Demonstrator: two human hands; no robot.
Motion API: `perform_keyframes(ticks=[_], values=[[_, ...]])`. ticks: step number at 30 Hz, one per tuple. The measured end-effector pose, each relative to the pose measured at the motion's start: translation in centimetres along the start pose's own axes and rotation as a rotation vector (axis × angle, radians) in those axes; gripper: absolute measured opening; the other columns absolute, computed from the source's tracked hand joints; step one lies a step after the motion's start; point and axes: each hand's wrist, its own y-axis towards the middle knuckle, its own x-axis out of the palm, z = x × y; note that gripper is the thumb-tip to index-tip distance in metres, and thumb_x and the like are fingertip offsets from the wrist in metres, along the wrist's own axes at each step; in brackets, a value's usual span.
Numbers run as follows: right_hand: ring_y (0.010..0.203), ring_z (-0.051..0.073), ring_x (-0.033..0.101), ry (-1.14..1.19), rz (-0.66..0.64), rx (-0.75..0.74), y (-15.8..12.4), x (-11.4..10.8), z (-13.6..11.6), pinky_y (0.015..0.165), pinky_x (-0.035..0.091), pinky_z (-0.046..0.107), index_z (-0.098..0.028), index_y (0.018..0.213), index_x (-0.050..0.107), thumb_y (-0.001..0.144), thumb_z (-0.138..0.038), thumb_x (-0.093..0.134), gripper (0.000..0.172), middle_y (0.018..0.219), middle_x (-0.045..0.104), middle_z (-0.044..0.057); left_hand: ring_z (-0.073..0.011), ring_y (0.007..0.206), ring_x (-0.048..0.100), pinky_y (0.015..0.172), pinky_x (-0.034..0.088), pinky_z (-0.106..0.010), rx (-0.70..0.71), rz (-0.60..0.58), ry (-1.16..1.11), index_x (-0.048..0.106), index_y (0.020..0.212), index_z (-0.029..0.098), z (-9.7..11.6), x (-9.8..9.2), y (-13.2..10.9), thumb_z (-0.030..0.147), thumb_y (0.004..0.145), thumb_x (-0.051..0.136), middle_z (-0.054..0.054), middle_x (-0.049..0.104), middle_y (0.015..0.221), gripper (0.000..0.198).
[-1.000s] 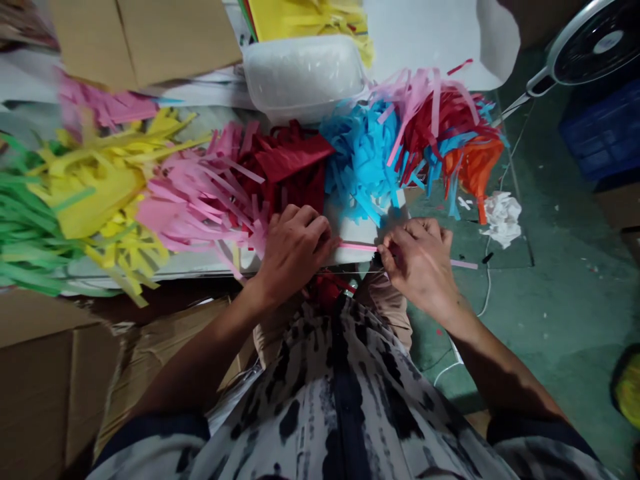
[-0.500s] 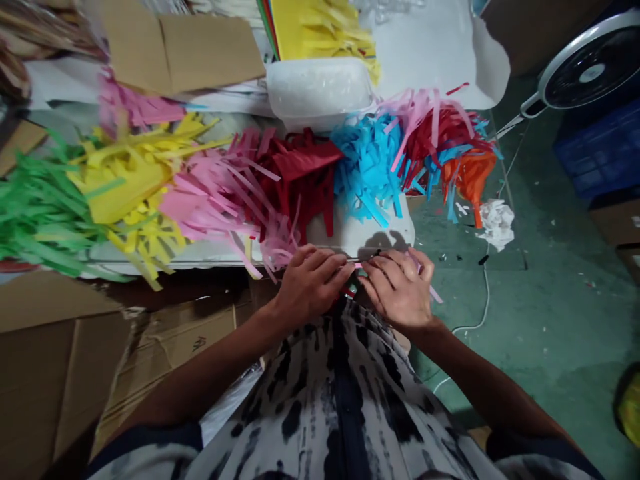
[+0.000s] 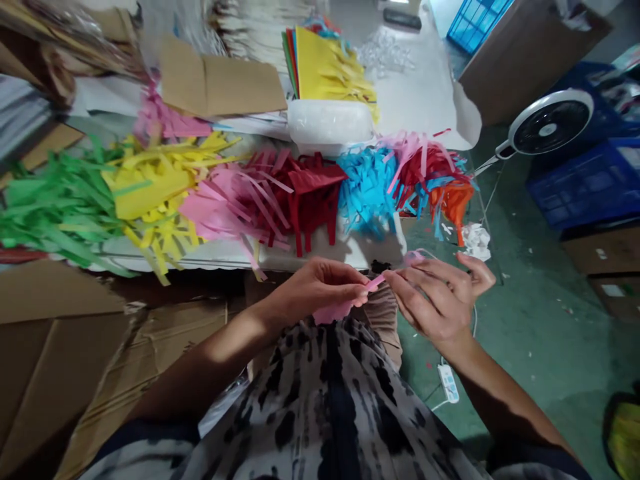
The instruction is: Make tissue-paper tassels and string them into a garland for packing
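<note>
Pink paper strip (image 3: 374,283) is held in mid-air just in front of the table (image 3: 350,252) edge, above the lap. Long axis runs roughly left–right, rising slightly toward the right. The left end widens into a soft fold hanging below the left hand (image 3: 320,287); the right end curls up in a thin loop above the right hand (image 3: 440,300).

The left hand is closed, with thumb and fingertips pinched on the pink paper strip. The right hand is pinched on it at the fingertips only, with the rest of the fingers loosely spread. The hands are set close together but are not touching – a short span of strip is left bare between them.

Material is thin, matte and limp. Fringed paper heaps are laid in a row along the table: green heap (image 3: 55,207), yellow heap (image 3: 150,193), pink heap (image 3: 225,207), red heap (image 3: 310,193), blue heap (image 3: 367,187), orange heap (image 3: 455,200). A translucent plastic tub (image 3: 330,123) and a flat cardboard sheet (image 3: 220,83) are seen behind them. A crumpled white wad (image 3: 475,240) and a round fan (image 3: 547,123) are seen on the green floor side.
</note>
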Motion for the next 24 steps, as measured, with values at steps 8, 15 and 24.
perform_keyframes(ticks=[8, 15, 24], values=[[0.091, 0.024, 0.071, 0.564, 0.019, 0.596, 2.8, 1.7, -1.3, 0.09, 0.053, 0.048, -0.031, 0.094, 0.077, 0.096, -0.031, 0.073, 0.004, 0.088, 0.077, 0.001, -0.0114, 0.07, 0.062, 0.067, 0.048, -0.024, 0.173, 0.099, 0.002, 0.079, 0.081, 0.017, 1.0, 0.9, 1.5, 0.04, 0.08, 0.088, -0.002, 0.072, 0.079, 0.025], [0.103, 0.022, 0.069, 0.954, 0.103, 0.74, 6.2, 3.4, -1.0, 0.096, 0.055, 0.043, -0.028, 0.092, 0.075, 0.098, -0.032, 0.069, 0.009, 0.098, 0.075, 0.002, -0.0122, 0.075, 0.063, 0.073, 0.051, -0.028, 0.414, 0.224, 0.051, 0.079, 0.08, 0.02, 2.7, 0.3, 3.0, 0.037, 0.079, 0.09, -0.001, 0.073, 0.083, 0.02], [0.088, 0.019, 0.071, 0.838, -0.192, 0.514, 3.8, 5.9, -1.7, 0.085, 0.052, 0.036, -0.023, 0.106, 0.077, 0.104, -0.024, 0.058, 0.019, 0.095, 0.079, 0.003, -0.0187, 0.102, 0.072, 0.093, 0.059, -0.037, 0.654, 0.472, 0.164, 0.06, 0.085, 0.022, 3.5, -1.7, 2.1, 0.039, 0.096, 0.067, -0.004, 0.074, 0.103, 0.022]])
